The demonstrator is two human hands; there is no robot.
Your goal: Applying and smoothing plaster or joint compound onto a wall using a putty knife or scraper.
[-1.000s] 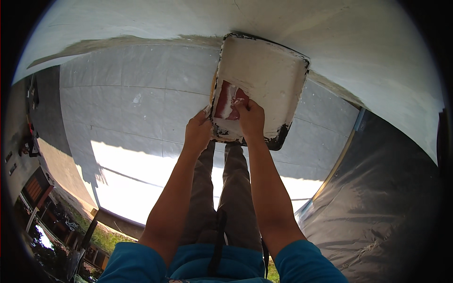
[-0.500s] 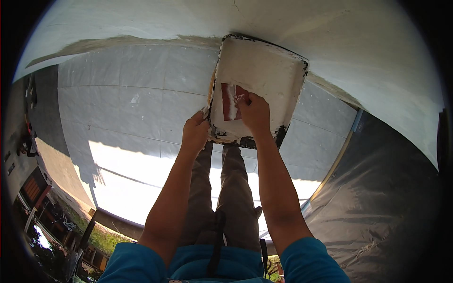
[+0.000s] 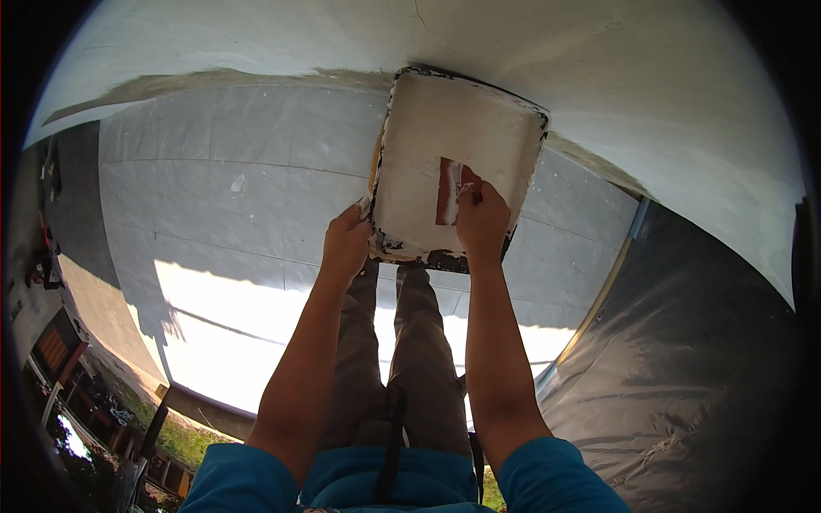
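My left hand (image 3: 345,239) is closed on the left edge of a white, compound-coated tray (image 3: 410,128) with a chipped black rim. My right hand (image 3: 483,221) grips a red flat scraper (image 3: 446,192) streaked with white compound and holds it against the inside of the tray, right of centre. The tray is above my legs, at the level of both hands, and its far edge is close to or against a pale plastered wall (image 3: 256,38); whether it touches cannot be told.
Below lies a grey tiled floor (image 3: 214,197) with a sunlit band. A dark plastic sheet (image 3: 667,325) with a pale edge strip spreads at the right. Dark objects (image 3: 38,269) stand along the far left, with a bit of grass (image 3: 192,423) at the lower left.
The red scraper and my right hand have moved right across the tray. The tray and my left hand have shifted slightly left in view.
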